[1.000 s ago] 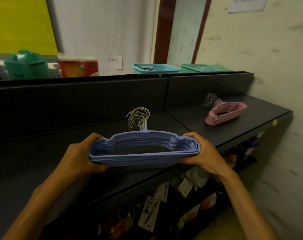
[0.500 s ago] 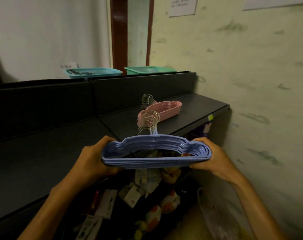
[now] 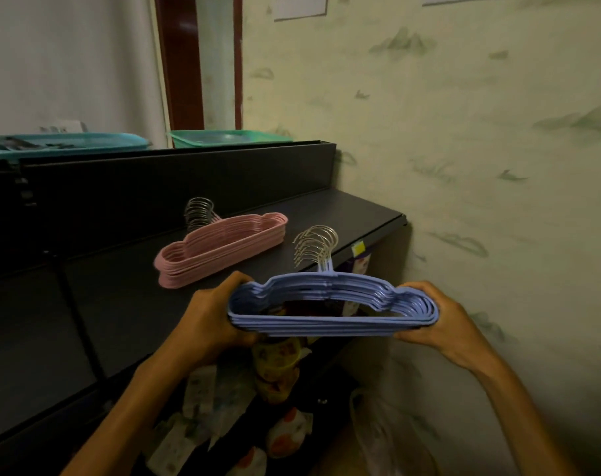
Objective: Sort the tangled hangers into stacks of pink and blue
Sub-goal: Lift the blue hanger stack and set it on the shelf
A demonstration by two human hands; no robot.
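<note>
The person holds a stack of blue hangers (image 3: 333, 312) between both hands, off the front edge of the black shelf (image 3: 103, 304) and above the packaged goods (image 3: 278, 365) on the lower level. The left hand (image 3: 211, 324) grips the stack's left end with fingers curled under it; the right hand (image 3: 440, 321) grips the right end, thumb on top. The blue stack lies roughly flat, its silver hooks (image 3: 314, 247) bunched together and pointing away from the person. On the shelf, well apart from both hands, rests a stack of pink hangers (image 3: 220, 249), its hooks toward the black back panel (image 3: 175, 187). Behind that panel sit a blue tray (image 3: 65, 146) and a green tray (image 3: 223, 137).
</note>
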